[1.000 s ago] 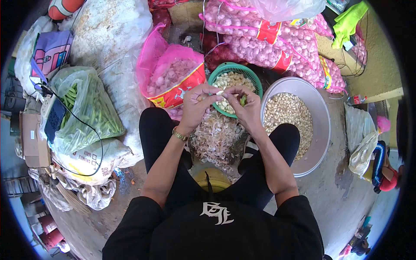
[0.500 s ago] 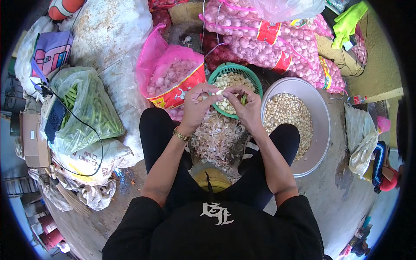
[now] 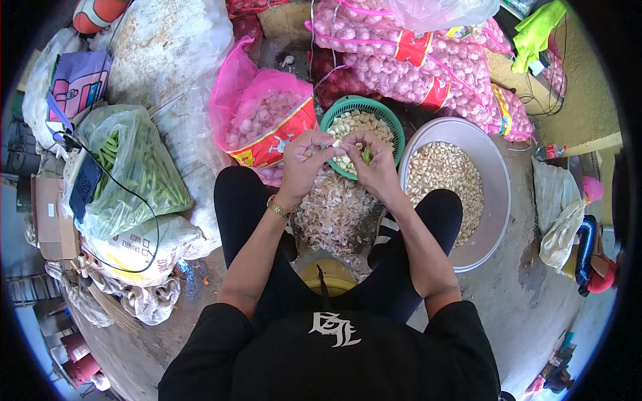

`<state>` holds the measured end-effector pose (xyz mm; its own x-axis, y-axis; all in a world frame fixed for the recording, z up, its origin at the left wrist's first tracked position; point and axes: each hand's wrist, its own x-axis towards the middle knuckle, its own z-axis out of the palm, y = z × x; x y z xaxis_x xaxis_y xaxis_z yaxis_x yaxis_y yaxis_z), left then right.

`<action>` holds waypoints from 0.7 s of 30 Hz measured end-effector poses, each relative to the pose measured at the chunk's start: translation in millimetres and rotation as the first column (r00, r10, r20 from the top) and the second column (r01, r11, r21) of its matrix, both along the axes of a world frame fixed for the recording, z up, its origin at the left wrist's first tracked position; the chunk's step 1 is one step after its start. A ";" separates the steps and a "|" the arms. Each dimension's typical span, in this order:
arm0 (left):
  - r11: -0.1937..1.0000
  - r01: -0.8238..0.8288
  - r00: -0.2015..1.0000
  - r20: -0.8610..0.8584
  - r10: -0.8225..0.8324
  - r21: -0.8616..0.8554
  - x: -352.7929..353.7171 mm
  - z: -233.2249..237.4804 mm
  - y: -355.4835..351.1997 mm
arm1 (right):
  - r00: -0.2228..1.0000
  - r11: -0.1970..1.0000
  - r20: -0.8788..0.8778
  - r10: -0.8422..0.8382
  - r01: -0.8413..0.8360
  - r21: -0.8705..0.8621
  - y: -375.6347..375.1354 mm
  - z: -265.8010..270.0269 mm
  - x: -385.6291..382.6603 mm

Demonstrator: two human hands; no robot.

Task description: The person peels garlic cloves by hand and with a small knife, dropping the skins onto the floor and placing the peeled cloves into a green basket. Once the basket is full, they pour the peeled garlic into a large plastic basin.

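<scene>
Between my two hands, over the near rim of a green plastic basket, is a pale garlic clove. My left hand pinches it from the left, thumb and forefinger closed. From the other side my right hand has its fingertips closed at the clove. A small yellow-green thing shows in the right hand's curled fingers; its kind is hard to make out. Peeled cloves lie in the basket. Below my hands is a heap of papery garlic skins.
At the right stands a wide basin holding unpeeled cloves. An open pink mesh sack of garlic is left of the basket. Full garlic sacks are stacked behind. A plastic bag of green pods sits farther left.
My right fingers have shifted slightly, curling more around the yellow-green thing, and the clove is less exposed between the fingertips. Both hands stay over the basket's near side.
</scene>
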<state>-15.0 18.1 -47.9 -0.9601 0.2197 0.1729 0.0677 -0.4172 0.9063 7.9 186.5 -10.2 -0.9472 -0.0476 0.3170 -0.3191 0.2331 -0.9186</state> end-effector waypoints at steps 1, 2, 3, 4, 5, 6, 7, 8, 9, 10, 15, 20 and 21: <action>0.998 0.016 1.000 0.021 -0.015 -0.064 -1.1 -1.0 -2.8 | 1.000 1.000 -0.001 0.000 0.000 0.000 -0.4 -0.7 -0.5; 0.991 0.033 0.999 0.043 -0.028 -0.126 -2.4 -2.2 -4.1 | 0.999 1.000 -0.044 0.005 -0.006 -0.002 -0.6 -1.9 -1.4; 0.992 0.033 0.999 0.042 -0.028 -0.126 -4.4 1.9 -0.4 | 0.996 1.000 -0.088 0.011 -0.011 -0.003 -0.7 -2.4 -2.0; 0.984 -0.069 0.984 -0.176 0.040 -0.163 -7.2 5.7 5.4 | 0.996 1.000 -0.089 0.012 -0.012 -0.003 0.0 -1.5 -1.8; 0.968 -0.177 0.917 -0.388 0.096 -0.177 -8.5 9.8 8.4 | 0.999 0.999 -0.039 0.024 -0.025 -0.020 1.2 -0.1 -1.2; 0.968 -0.178 0.917 -0.388 0.097 -0.177 -5.0 14.2 6.1 | 0.999 0.999 0.011 0.037 -0.036 -0.039 1.9 0.5 -0.6; 0.977 -0.068 0.986 -0.162 0.035 -0.203 0.8 19.1 1.6 | 0.999 0.999 0.011 0.036 -0.036 -0.039 1.5 -0.1 -0.7; 0.978 0.046 0.997 0.074 -0.031 -0.202 3.7 21.3 -1.0 | 1.000 0.999 0.006 0.028 -0.028 -0.042 1.1 -1.4 -0.8; 0.978 0.046 0.997 0.073 -0.032 -0.201 3.0 18.5 -1.6 | 1.000 0.999 0.002 0.021 -0.021 -0.045 1.1 -2.6 -0.8; 0.975 0.065 0.997 0.047 -0.056 -0.213 2.0 13.8 -2.2 | 1.000 0.999 0.002 0.021 -0.021 -0.045 1.3 -3.2 -0.6; 0.975 0.141 0.987 0.099 -0.125 -0.172 3.6 21.6 -2.1 | 0.996 0.992 0.086 -0.008 0.018 -0.125 1.3 -8.4 -3.2; 0.984 0.143 0.976 0.181 -0.123 -0.103 4.7 22.6 1.6 | 0.989 0.993 0.141 -0.036 0.051 -0.107 0.2 -2.5 0.6; 0.985 0.141 0.976 0.180 -0.121 -0.103 4.7 24.2 2.2 | 0.993 0.995 0.110 -0.037 0.048 -0.093 0.0 -1.8 0.5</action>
<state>-10.4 20.3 -23.7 -0.9346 0.3546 -0.0265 -0.1425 -0.3052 0.9416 8.4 186.5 -12.0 -0.9768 0.0190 0.2135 -0.2081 0.1544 -0.9658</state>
